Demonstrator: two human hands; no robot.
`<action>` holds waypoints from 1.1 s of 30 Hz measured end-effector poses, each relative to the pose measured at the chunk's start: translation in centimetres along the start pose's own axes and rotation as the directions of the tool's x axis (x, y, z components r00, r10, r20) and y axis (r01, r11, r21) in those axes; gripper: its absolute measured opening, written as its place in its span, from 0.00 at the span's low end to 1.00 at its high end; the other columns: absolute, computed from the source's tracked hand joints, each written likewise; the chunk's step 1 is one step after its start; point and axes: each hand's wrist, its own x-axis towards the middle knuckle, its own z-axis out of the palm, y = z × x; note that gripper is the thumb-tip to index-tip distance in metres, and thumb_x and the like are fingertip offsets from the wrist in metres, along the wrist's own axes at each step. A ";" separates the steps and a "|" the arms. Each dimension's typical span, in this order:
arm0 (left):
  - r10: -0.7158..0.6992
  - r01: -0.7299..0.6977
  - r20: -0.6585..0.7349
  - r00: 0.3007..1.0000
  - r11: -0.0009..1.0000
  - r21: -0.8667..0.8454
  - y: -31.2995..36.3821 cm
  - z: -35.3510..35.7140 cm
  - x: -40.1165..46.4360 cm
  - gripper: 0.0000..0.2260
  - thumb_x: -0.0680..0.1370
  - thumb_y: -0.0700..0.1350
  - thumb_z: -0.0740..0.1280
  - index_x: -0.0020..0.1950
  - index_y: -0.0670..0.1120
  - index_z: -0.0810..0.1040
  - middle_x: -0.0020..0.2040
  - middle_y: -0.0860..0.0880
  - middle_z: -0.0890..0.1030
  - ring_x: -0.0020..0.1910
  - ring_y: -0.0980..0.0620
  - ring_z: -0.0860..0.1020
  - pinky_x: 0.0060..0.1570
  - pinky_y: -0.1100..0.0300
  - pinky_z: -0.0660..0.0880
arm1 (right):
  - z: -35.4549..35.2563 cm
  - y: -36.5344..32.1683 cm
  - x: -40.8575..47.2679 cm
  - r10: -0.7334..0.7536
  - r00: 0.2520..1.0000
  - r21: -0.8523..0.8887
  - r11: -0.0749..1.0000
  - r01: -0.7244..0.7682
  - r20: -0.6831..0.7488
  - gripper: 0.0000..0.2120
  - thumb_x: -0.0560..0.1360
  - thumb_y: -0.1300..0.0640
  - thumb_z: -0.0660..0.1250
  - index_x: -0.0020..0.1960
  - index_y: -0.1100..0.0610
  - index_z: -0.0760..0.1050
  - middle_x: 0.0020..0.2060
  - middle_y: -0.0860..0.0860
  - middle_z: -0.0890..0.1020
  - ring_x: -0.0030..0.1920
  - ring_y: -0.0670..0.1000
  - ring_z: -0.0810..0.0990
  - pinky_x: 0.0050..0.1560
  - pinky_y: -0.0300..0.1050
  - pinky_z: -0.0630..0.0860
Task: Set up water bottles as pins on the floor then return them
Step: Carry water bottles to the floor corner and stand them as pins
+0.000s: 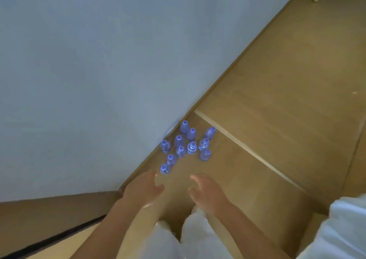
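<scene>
Several small clear water bottles [191, 147] with blue caps stand upright in a loose cluster on the wooden floor [277, 92], close to the wall. The nearest bottle [164, 168] stands just beyond my left hand [144, 191]. My left hand is held out with relaxed, slightly curved fingers and holds nothing. My right hand [208, 191] is stretched out beside it, fingers loosely spread, also holding nothing. Both hands hover above the floor, short of the bottles. The frame is a little blurred.
A pale wall [89, 70] runs diagonally along the left, with a wooden skirting at its foot. A light strip [247, 150] crosses the floor to the right of the bottles. White fabric [346, 229] lies at the lower right. My white-clad legs [190, 239] are below my hands.
</scene>
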 end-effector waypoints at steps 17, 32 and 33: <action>-0.276 0.303 0.138 0.951 0.918 -0.255 -12.6 23.3 33.4 0.45 0.71 0.60 0.70 0.78 0.51 0.46 0.74 0.50 0.62 0.67 0.48 0.70 0.63 0.55 0.69 | 18.6 15.1 32.3 0.058 0.998 0.171 0.984 -0.055 -0.015 0.28 0.76 0.55 0.66 0.73 0.55 0.63 0.70 0.49 0.68 0.70 0.46 0.66 0.68 0.35 0.59; -0.035 -0.002 -0.065 0.997 0.869 -0.494 -15.8 30.5 42.7 0.38 0.64 0.47 0.80 0.70 0.52 0.66 0.62 0.51 0.74 0.59 0.48 0.75 0.58 0.49 0.73 | 27.6 17.7 47.0 0.087 0.996 0.236 0.969 -0.081 -0.018 0.35 0.67 0.64 0.72 0.71 0.52 0.63 0.60 0.50 0.71 0.59 0.50 0.71 0.60 0.49 0.70; -0.034 -0.006 -0.074 0.997 0.880 -0.475 -15.8 30.4 42.8 0.33 0.64 0.47 0.79 0.67 0.51 0.70 0.59 0.52 0.77 0.56 0.49 0.77 0.56 0.50 0.74 | 27.6 17.4 47.4 0.090 0.996 0.218 0.972 -0.083 -0.024 0.31 0.66 0.64 0.71 0.67 0.52 0.67 0.57 0.50 0.72 0.55 0.51 0.73 0.57 0.50 0.72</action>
